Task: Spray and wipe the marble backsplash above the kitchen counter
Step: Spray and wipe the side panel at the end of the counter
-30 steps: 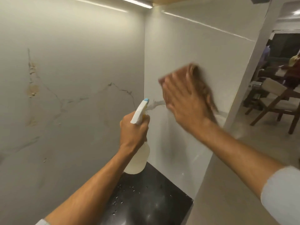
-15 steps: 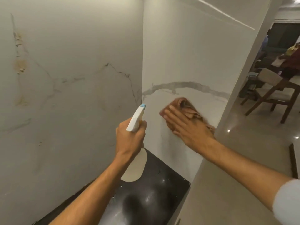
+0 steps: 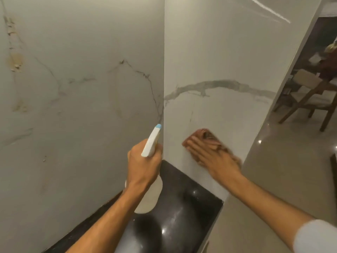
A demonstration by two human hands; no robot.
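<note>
Two hands worked at the corner. The left hand (image 3: 144, 165) was wrapped tight around a white spray bottle (image 3: 150, 143) above the black worktop (image 3: 182, 207). The right hand (image 3: 213, 157) pressed flat, fingers spread, on a brown cloth (image 3: 202, 135) low on the right marble backsplash (image 3: 218, 61).

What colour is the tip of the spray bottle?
Light blue, on the spray bottle; head view.

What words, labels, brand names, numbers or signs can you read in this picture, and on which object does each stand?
None can be read.
The spray bottle in the left hand shows no label.
The cloth under the right hand is plain.
The marble backsplash carries only grey veins.
</note>
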